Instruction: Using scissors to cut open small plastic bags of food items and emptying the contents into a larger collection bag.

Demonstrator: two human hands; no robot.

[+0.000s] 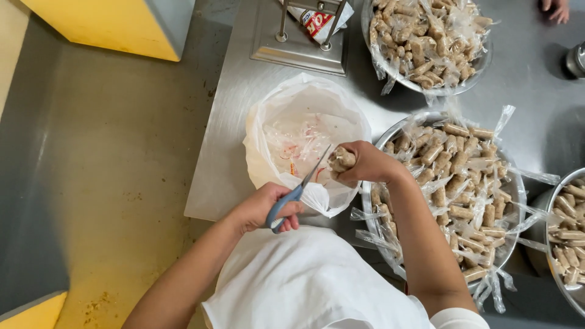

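My left hand (259, 210) grips blue-handled scissors (303, 184), whose blades point up and to the right toward a small brown roll in clear plastic wrap (340, 159). That roll is pinched in my right hand (367, 163), with the scissor tips at its wrapped end. Both hands are over a white plastic bag (274, 119) that holds clear plastic scraps with red bits. Just right of my right arm stands a steel bowl (399, 123) heaped with several wrapped rolls.
A second bowl of wrapped rolls (367, 27) is at the back and a third (550, 204) at the right edge. A metal stand (301, 52) sits behind the bag on the steel table (222, 158). Another person's hand (556, 8) shows top right. Yellow block (109, 24) on floor.
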